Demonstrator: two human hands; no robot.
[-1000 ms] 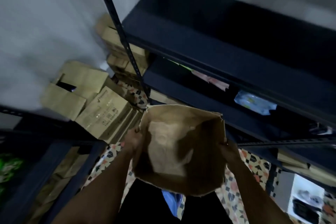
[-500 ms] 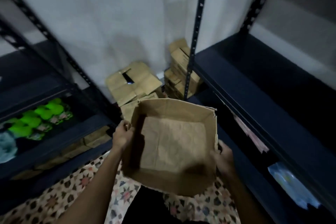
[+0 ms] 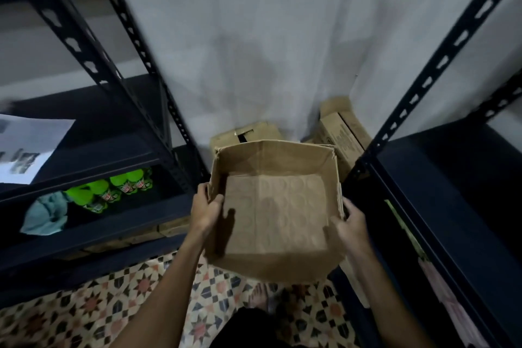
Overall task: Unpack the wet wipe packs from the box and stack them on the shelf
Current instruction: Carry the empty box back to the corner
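Observation:
I hold an open brown cardboard box (image 3: 275,206) in front of me, above the floor. Its inside shows only bare cardboard with round dents on the bottom; no wet wipe packs are in it. My left hand (image 3: 204,207) grips the box's left wall, thumb over the rim. My right hand (image 3: 348,220) grips the right wall the same way. A dark metal shelf (image 3: 440,192) runs along the right. Pale packs (image 3: 452,308) lie blurred on a lower level of that shelf.
More cardboard boxes (image 3: 343,133) sit on the floor against the white wall ahead. A second dark rack (image 3: 93,150) on the left holds green bottles (image 3: 113,188), a teal cloth (image 3: 45,213) and a sheet of paper (image 3: 25,144). Patterned floor tiles (image 3: 113,305) lie below.
My view has swung left, from the right shelf to the wall between the racks. The box has stayed in both hands and now sits level, its bare bottom facing me.

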